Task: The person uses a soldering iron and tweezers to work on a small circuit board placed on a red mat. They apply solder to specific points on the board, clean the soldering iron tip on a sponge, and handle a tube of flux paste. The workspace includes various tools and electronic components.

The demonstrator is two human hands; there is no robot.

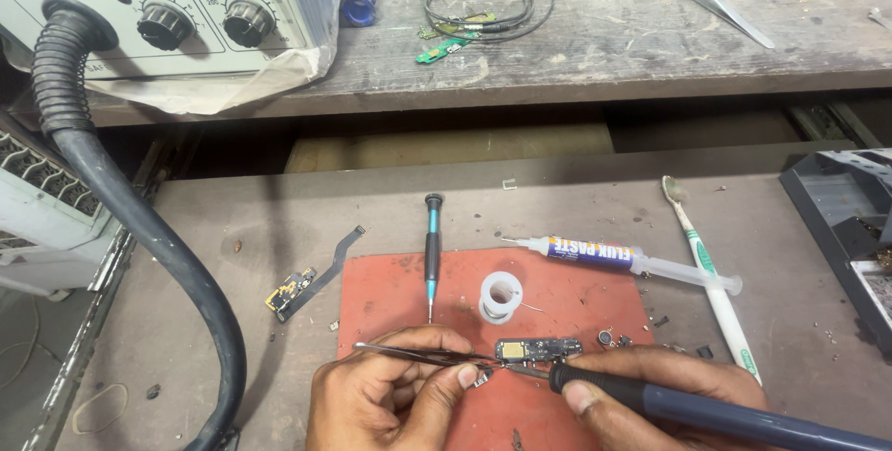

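Nearest to us, at the bottom edge, we are closing our left hand (pixel 390 395) around a pair of slim metal tweezers (pixel 418 354), thumb and fingers pinching them so that the tips are pointing right toward a small dark circuit board (pixel 539 349). That board is lying on the red work mat (pixel 390 288), near its front edge and between our two hands. Our right hand (pixel 641 395) is gripping a soldering iron (pixel 706 409) by its blue handle, black collar forward, and we are bringing the tip in just left of the collar, close to the tweezer points at the board's left end; whether it is touching we cannot tell. Starting from the far left, a thick black corrugated hose (pixel 139 228) is curving down from the grey hot-air station (pixel 158 5). Next, a flex cable with a small yellow-and-black board (pixel 302 286) is lying on the brown bench beside the mat. On the mat, a teal-and-black screwdriver (pixel 432 256) is pointing toward us, and a white spool of solder wire (pixel 502 295) is sitting just right of it. Further right, a flux syringe (pixel 623 261) is lying across the mat's upper corner, and a worn white-and-green toothbrush (pixel 711 274) is resting beyond it.
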